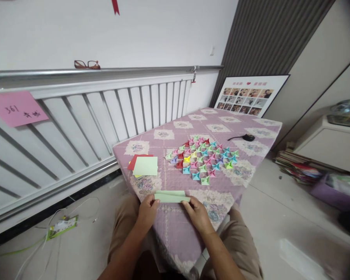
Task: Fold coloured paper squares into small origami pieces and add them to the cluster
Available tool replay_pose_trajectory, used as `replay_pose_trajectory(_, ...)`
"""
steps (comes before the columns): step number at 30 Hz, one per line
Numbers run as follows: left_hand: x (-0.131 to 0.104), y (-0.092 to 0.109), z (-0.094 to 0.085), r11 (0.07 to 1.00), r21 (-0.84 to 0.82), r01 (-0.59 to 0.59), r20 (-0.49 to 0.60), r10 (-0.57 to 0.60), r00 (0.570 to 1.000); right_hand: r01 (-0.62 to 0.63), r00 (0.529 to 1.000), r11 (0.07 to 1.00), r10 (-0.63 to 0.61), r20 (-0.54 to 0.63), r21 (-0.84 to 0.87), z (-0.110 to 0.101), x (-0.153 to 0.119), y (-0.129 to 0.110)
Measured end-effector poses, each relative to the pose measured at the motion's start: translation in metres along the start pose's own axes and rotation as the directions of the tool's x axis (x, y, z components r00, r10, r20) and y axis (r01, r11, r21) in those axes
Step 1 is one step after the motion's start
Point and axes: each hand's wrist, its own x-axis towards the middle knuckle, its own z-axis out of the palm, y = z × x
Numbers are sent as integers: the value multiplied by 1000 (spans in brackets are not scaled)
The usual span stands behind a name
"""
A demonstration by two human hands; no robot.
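A pale green paper [170, 197], folded into a long strip, lies across the near part of the table. My left hand [148, 208] pinches its left end between thumb and fingers. At the right end, my right hand [196, 212] grips the same strip, thumb on top. Beyond the strip, several small folded paper pieces [202, 158] in red, pink, yellow, green, blue and purple stand in diagonal rows. To the left is a stack of square sheets [146, 166], light green on top, with red and yellow edges showing beneath.
A purple floral cloth [175, 229] covers the table. Near its far right edge lies a black round object [248, 137] with a strap. A photo board [245, 97] leans behind. A white radiator [119, 109] runs along the left; a power strip [62, 226] is on the floor.
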Motion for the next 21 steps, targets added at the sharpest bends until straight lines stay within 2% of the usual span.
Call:
replay_pose_trajectory(6,4,-1,-4,1000,-3,-1,8,1,1000,-6,1000,999,7,-25,39,-3,2,1)
replay_pose_trajectory(21,4,-10,2,999,44,0,1,0,1000,-87,993,992,94,-75,89,0,0,10)
